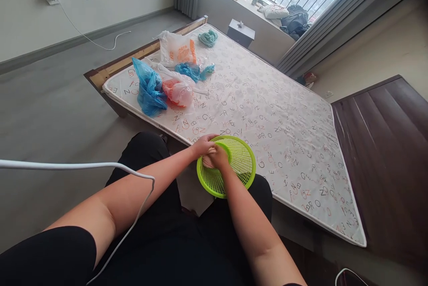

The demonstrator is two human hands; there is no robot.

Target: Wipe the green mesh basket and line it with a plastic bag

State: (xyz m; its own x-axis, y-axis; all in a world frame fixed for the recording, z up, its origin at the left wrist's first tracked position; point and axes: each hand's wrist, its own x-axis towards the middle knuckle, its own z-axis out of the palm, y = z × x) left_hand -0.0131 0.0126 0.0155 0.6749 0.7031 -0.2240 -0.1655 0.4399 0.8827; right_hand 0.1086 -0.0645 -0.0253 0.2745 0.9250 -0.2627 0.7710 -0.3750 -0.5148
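A lime-green plastic mesh basket [243, 161] rests tilted over my lap, at the near edge of the mattress. My left hand [203, 145] is closed on the basket at its upper left side, its fingertips partly hidden. Close beside it, my right hand [219, 157] is closed around a crumpled pale pink cloth [207, 161], pressed against the narrower ring of the basket. The two hands nearly touch, and part of the cloth is hidden by the right fingers.
Blue bags [150, 89], a red-and-white bag [179, 92] and a clear bag [175, 49] lie on the letter-print mattress [277, 152]. A coiled green cloth [207, 38] lies farther back. A white cable [133, 171] crosses my left arm. A small side table [241, 31] stands below the window.
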